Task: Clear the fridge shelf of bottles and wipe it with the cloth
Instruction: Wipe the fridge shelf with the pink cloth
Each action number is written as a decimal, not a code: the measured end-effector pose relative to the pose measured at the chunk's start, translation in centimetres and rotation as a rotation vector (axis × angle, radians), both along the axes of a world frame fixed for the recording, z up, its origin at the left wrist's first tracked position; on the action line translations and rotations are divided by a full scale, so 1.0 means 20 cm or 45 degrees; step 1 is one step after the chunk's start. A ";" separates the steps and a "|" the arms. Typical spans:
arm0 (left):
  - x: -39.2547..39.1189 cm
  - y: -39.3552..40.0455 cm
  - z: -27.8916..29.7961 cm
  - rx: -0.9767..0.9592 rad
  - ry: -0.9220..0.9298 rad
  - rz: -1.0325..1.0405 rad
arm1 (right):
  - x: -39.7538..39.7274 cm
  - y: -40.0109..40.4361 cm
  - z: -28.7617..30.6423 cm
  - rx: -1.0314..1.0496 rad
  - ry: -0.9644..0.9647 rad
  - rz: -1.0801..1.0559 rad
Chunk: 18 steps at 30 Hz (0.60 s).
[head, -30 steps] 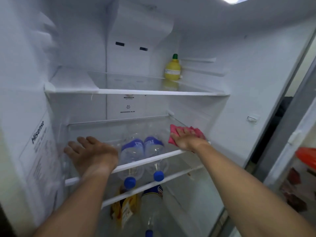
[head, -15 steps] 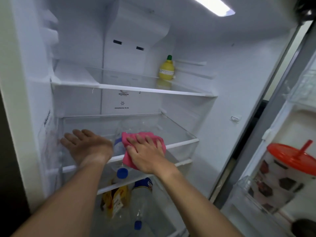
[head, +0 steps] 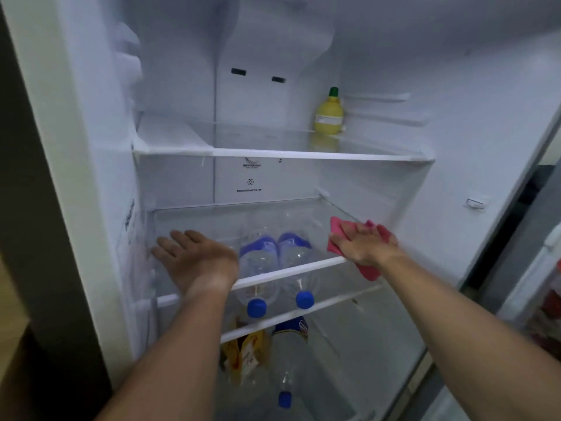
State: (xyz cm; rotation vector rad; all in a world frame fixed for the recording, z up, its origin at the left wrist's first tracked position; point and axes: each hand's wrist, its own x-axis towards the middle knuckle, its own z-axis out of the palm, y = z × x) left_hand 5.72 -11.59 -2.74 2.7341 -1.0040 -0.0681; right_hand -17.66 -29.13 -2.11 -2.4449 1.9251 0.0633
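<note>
The middle glass shelf (head: 303,266) of the open fridge carries no bottles. My left hand (head: 197,256) lies flat and open on its left part. On the shelf's right part my right hand (head: 364,247) presses a pink cloth (head: 368,271) flat against the glass, and a corner of the cloth hangs over the front rim. Through the glass I see two clear bottles (head: 258,262) (head: 296,256) with blue labels and blue caps, lying side by side on the shelf below.
A yellow lemon-shaped bottle (head: 329,115) with a green cap stands at the back right of the upper shelf (head: 303,154). Lower down lie another blue-capped bottle (head: 285,372) and a yellow packet (head: 246,357). The fridge door (head: 543,299) stands open at the right.
My right hand slid the pink cloth from the shelf's right side to its middle and back to the right side. My left hand stayed flat on the left part.
</note>
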 end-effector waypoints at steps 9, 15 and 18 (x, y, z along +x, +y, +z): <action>0.00 0.02 -0.01 -0.065 0.019 0.010 | 0.45 0.42 -0.01 0.121 -0.099 0.565; -0.01 0.04 -0.02 -0.038 -0.032 0.041 | 0.80 0.37 0.00 0.166 -0.092 0.785; 0.00 0.02 -0.02 -0.029 -0.068 0.065 | 0.95 0.25 -0.01 0.108 -0.106 0.865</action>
